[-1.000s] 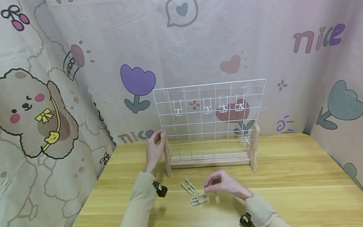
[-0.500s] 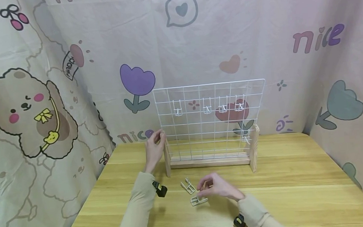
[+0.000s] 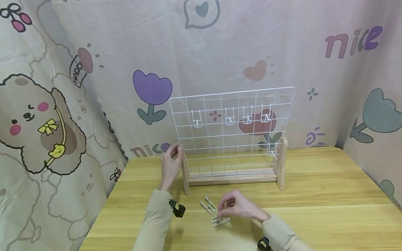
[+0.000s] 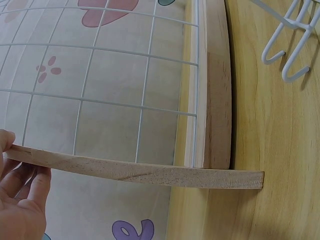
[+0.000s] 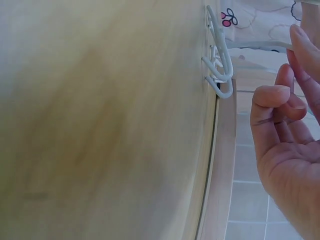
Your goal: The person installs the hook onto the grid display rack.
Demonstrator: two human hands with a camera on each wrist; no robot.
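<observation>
My left hand (image 3: 171, 164) pinches the left wooden upright (image 4: 125, 170) of a white wire grid stand, thumb on one side and fingers on the other. My right hand (image 3: 240, 206) is low over the table in front of the stand. Its thumb and index finger pinch one end of a white double-prong wire hook (image 3: 221, 222); the other fingers are curled in. A second wire hook (image 3: 209, 206) lies just behind it on the wood. In the right wrist view, a thin white rod (image 5: 260, 44) runs to the fingertips.
Several white hooks hang in a row high on the wire grid (image 3: 233, 138), and another hook (image 3: 272, 153) hangs low near its right side. The stand's base bar (image 3: 232, 180) crosses the wooden table (image 3: 337, 209). A printed curtain (image 3: 285, 26) stands behind and beside it.
My right hand has moved left to the front hook and now pinches it; that hook has turned slightly on the table. The left hand has stayed on the upright.
</observation>
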